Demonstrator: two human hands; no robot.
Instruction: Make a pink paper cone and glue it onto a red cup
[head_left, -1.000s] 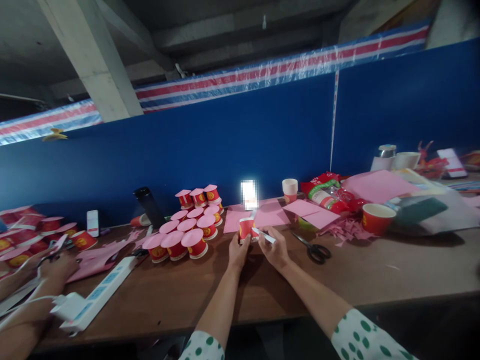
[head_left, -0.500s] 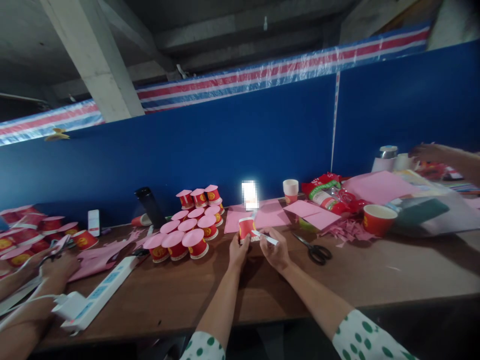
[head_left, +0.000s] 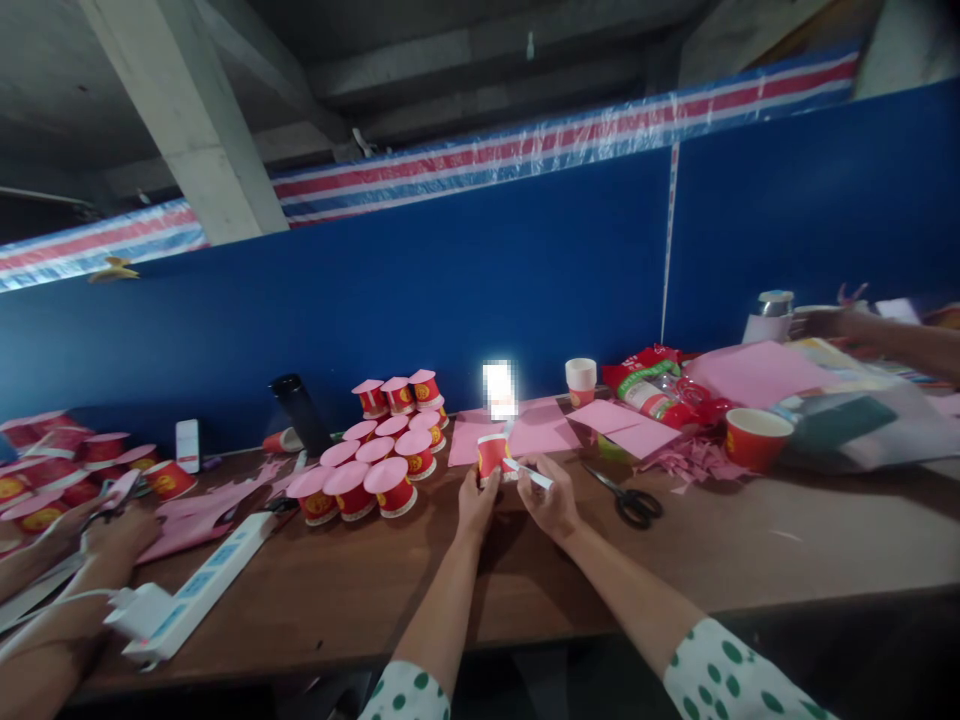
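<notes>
The red paper cup [head_left: 492, 457] stands directly in front of both hands, a little beyond them on the wooden surface [head_left: 360, 590], with its axis upright and its bottom on or just above the wood; I cannot tell which. The left hand [head_left: 476, 505] is closed around the near side of the cup from the left and holds it. The right hand [head_left: 553, 497] is closed on a white marker [head_left: 529, 473], which lies almost flat, its long axis running from the right hand toward the cup, slightly to the left and away. The tip of the marker touches or nearly touches the right side of the cup. So the cup is between the two hands, nearer to the left one.

To the left of the cup is a group of red cups with pink lids [head_left: 379, 453], some stacked. Behind the cup lie pink paper sheets [head_left: 540, 428]. Black scissors [head_left: 628, 500] lie to the right of the right hand, near it but not touching.
</notes>
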